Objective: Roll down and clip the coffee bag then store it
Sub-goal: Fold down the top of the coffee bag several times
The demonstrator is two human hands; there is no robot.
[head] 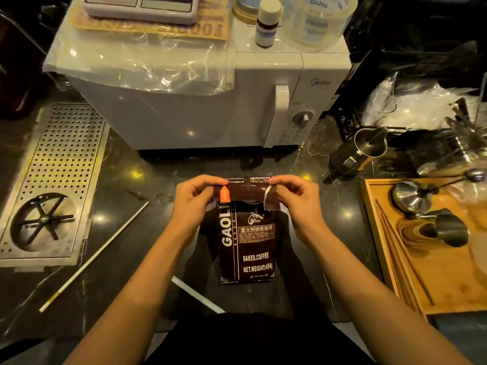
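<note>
**Fold could spring open before a clip goes on**

Coffee bag [246,241] stood upright at centre of the dark counter [147,177], in front of the microwave [200,111] at 12 o'clock. Left hand [195,198] pinched the folded top flap at its 9 o'clock end, right hand [295,196] at its 3 o'clock end; both clenched on the flap, which was turned over about once. Risks as I judged them:
- flap looked torn and uneven at the right end, so the roll could skew
- stiff foil would unroll if either pinch eased
- no clip identifiable in view; white stick [95,256] at 8 o'clock may be a sealing bar, couldn't tell
- reaching for it one-handed could tip the bag
</note>
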